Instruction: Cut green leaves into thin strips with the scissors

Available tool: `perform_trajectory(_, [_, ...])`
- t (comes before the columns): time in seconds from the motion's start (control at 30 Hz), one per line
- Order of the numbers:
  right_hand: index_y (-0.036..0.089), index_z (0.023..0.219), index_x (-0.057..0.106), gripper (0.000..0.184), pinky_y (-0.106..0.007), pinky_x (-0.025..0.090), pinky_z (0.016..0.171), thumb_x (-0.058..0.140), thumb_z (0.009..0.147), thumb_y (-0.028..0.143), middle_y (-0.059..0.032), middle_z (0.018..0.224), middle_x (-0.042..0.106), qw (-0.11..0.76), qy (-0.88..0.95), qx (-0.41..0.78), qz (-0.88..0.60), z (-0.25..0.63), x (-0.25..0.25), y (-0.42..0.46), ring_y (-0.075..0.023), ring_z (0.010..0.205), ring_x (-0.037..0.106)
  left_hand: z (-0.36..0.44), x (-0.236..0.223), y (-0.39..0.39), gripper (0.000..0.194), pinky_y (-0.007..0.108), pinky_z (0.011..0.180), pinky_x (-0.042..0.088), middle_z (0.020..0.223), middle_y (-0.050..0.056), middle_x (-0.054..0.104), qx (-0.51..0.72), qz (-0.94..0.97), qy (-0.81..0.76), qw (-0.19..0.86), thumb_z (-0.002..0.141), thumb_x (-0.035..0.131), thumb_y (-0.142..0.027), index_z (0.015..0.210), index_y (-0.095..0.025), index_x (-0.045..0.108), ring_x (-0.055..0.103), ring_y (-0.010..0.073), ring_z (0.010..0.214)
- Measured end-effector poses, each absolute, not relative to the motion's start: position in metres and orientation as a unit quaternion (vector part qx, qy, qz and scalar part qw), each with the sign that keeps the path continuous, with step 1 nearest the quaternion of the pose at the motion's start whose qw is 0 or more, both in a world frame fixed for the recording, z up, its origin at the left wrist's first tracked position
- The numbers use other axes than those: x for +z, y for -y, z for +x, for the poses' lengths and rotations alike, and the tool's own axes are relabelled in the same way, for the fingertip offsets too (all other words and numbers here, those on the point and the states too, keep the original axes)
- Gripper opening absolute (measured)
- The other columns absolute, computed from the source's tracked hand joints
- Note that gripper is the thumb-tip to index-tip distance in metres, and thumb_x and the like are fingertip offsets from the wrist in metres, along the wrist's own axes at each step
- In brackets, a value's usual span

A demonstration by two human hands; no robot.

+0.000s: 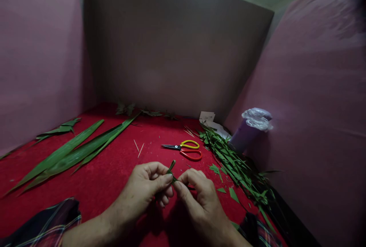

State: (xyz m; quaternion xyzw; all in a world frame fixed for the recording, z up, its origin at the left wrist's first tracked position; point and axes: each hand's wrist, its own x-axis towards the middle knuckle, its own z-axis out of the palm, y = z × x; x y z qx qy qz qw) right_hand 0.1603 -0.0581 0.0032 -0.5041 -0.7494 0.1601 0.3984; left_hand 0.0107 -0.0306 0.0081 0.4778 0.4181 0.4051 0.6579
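Observation:
Between both hands is a narrow green leaf strip (172, 166), bent into a small loop that sticks up above the fingertips. My left hand (153, 184) pinches it with thumb and forefinger, its other fingers curled below. From the right, my right hand (197, 191) pinches the same strip close to the left thumb. The fingers hide the strip's lower part. Just beyond the hands, scissors (180, 148) with one yellow and one red handle lie on the red cloth (114, 190), blades to the left.
Long green leaves (77, 149) lie at the left. Thin wooden sticks (141, 150) rest left of the scissors. A heap of cut leaf strips (237, 163) runs along the right, beside a purple bin (243, 136) lined with clear plastic. A white card (207, 116) stands near the back wall.

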Motion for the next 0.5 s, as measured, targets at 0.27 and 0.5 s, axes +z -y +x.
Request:
perform_trajectory(0.27, [0.016,0.069,0.057,0.024,-0.021,0.030,0.048,0.047,0.087,0.028,0.0042,0.055,0.047,0.395,0.714,0.291,-0.499,0.162,0.000,0.055,-0.0093,0.050,0.039,0.008,0.010,0.027,0.027,0.019,0.041,0.039,0.051,0.001,0.063,0.387,0.458,-0.429,0.675,0.065,0.069,-0.035,0.065,-0.015,0.052,0.052,0.0089,0.040])
perform_trajectory(0.5, [0.013,0.067,0.061,0.021,-0.019,0.032,0.046,0.052,0.082,0.024,0.0042,0.052,0.048,0.412,0.666,0.367,-0.502,0.167,0.006,0.049,-0.0087,0.049,0.042,-0.004,0.017,0.010,0.029,0.019,0.040,0.035,0.052,0.002,0.063,0.444,0.474,-0.438,0.621,0.061,0.071,-0.038,0.063,-0.014,0.054,0.050,0.0084,0.039])
